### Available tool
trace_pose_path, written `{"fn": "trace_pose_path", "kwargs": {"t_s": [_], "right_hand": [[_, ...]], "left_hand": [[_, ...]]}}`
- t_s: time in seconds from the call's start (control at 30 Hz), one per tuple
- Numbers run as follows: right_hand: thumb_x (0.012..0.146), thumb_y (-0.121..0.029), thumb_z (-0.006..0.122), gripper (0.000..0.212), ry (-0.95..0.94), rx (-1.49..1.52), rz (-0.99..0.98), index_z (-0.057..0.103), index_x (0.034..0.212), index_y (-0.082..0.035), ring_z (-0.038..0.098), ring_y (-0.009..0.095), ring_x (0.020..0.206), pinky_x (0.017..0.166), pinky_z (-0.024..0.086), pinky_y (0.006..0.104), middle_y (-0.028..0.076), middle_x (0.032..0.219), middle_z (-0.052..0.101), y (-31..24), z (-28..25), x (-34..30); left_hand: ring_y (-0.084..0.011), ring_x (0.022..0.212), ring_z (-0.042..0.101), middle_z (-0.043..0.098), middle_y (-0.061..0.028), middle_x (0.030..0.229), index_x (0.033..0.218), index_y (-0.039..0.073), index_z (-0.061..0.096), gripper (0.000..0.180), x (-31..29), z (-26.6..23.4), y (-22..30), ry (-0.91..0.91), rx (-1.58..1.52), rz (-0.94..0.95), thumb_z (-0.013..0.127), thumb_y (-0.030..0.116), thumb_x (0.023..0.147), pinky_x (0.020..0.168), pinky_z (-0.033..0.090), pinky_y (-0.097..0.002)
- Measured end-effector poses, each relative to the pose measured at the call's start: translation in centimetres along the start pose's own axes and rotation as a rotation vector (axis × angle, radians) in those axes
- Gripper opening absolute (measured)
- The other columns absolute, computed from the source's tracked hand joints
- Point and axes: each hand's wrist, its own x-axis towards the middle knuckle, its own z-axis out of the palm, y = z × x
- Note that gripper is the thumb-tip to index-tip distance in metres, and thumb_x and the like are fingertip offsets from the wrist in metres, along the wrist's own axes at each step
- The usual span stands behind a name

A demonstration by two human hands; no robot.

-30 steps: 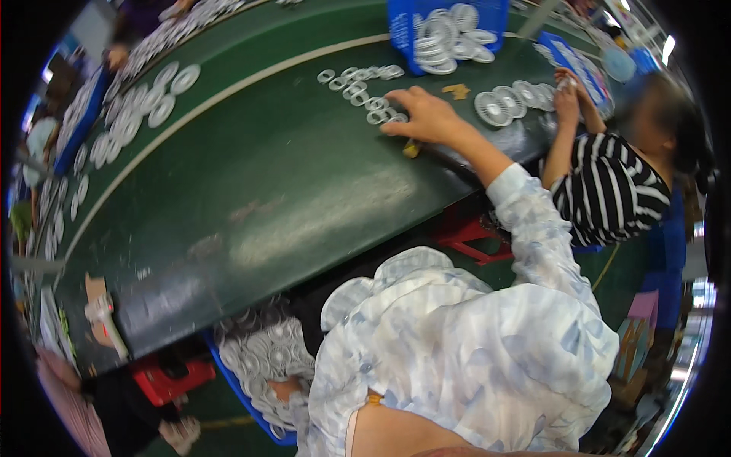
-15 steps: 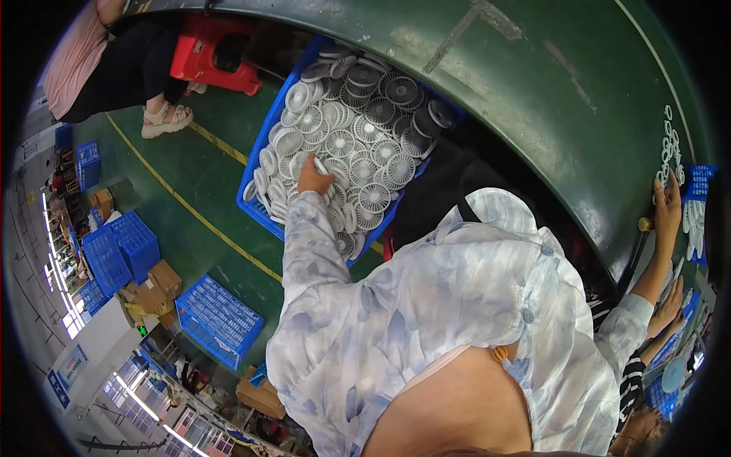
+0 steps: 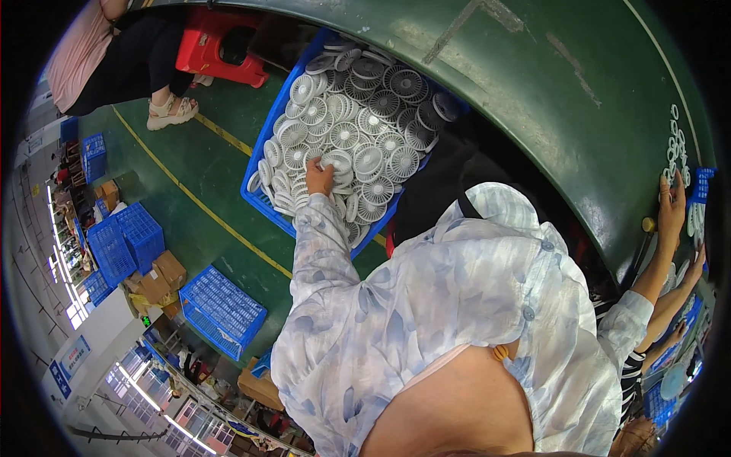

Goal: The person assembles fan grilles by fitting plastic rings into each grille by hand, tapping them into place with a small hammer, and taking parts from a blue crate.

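The left hand [image 3: 320,177] is lowered into a blue crate [image 3: 268,199] on the floor, and its fingers are closed around one white round fan grille [image 3: 337,161] from the heap inside. The right hand [image 3: 671,204] is laid flat on the green desk [image 3: 533,84], fingers spread, beside a row of small white rings [image 3: 673,145].

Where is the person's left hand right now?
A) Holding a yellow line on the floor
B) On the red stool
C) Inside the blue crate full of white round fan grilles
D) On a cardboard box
C: the left hand reaches down into the blue crate and rests on the white fan grilles piled inside it.
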Motion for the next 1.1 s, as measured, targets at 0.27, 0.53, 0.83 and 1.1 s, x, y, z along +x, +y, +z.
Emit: {"fn": "trace_pose_path", "kwargs": {"t_s": [0.27, 0.53, 0.83, 1.1], "right_hand": [[0.095, -0.038, 0.065, 0.057, -0.003, 0.058, 0.009, 0.05, 0.143, -0.01, 0.045, 0.008, 0.068, 0.061, 0.037, 0.0221, -0.002, 0.077, 0.053, 1.3, 0.5, 0.4], [0.098, -0.03, 0.063, 0.053, -0.002, -0.002, -0.075, 0.049, 0.142, -0.005, 0.042, 0.006, 0.067, 0.059, 0.035, 0.0203, -0.003, 0.077, 0.052, 1.7, -0.2, 0.6], [0.099, -0.029, 0.06, 0.052, -0.022, 0.035, 0.013, 0.047, 0.143, -0.004, 0.044, 0.007, 0.07, 0.062, 0.036, 0.0204, -0.001, 0.081, 0.055, 1.3, -0.5, 0.0], [0.098, -0.033, 0.062, 0.053, -0.03, 0.065, -0.001, 0.05, 0.142, -0.006, 0.049, 0.009, 0.075, 0.068, 0.041, 0.0224, 0.002, 0.086, 0.059, 2.1, -0.1, 0.4]], "left_hand": [[-0.0372, 0.104, 0.065, 0.067, -0.0216, 0.114, 0.108, 0.007, 0.072, 0.044, 0.6, -0.1, 1.5, -0.134, 0.39, -0.114, 0.067, 0.033, 0.072, 0.089, 0.051, -0.0432], [-0.0378, 0.116, 0.06, 0.06, -0.0253, 0.125, 0.13, -0.003, 0.049, 0.084, -0.2, 1.7, 0.9, -0.08, 0.325, -0.434, 0.079, 0.04, 0.064, 0.099, 0.048, -0.0396], [-0.0407, 0.108, 0.059, 0.06, -0.0265, 0.118, 0.128, -0.004, 0.05, 0.069, -1.3, 1.5, 1.4, 0.411, -0.126, -0.123, 0.076, 0.018, 0.068, 0.095, 0.047, -0.0432], [-0.0386, 0.109, 0.055, 0.058, -0.018, 0.113, 0.116, 0.006, 0.058, 0.067, -1.3, 2.4, 1.3, 0.372, 0.307, -0.243, 0.087, 0.033, 0.061, 0.085, 0.05, -0.0514]]}}
